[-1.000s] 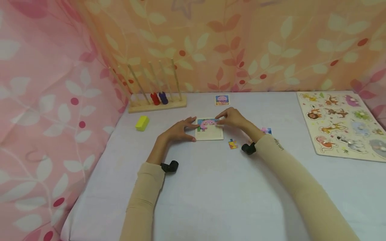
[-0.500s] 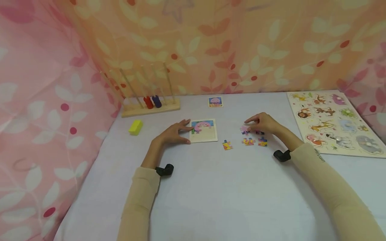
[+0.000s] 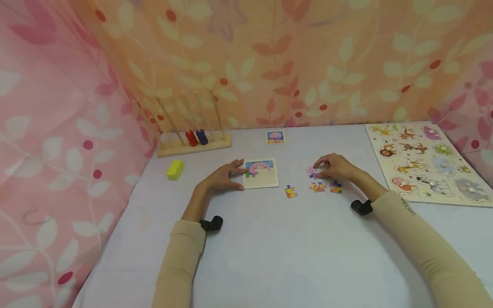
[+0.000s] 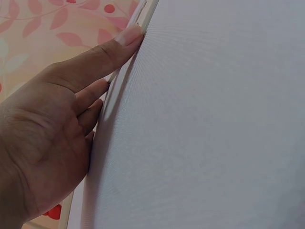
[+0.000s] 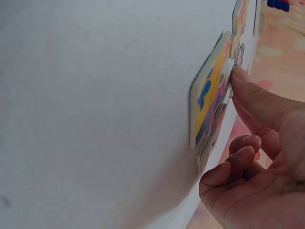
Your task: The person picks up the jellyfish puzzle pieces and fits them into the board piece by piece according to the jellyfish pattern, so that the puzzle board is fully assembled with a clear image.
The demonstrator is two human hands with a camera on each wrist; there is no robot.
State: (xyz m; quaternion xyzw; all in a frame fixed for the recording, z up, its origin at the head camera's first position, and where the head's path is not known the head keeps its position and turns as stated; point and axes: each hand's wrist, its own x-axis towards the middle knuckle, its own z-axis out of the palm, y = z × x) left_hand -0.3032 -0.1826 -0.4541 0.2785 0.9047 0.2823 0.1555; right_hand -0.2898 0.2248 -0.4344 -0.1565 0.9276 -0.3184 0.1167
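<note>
My loose left hand maybe steadies the board beside it; I can't tell if my right hand pinches the pink piece.

Pink puzzle piece partly hidden by right fingers; lettering on right sleeve illegibly small.

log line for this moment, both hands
left hand: touching puzzle tray | right hand: at loose pieces | puzzle tray: partly filled | picture card: beyond puzzle tray
</note>
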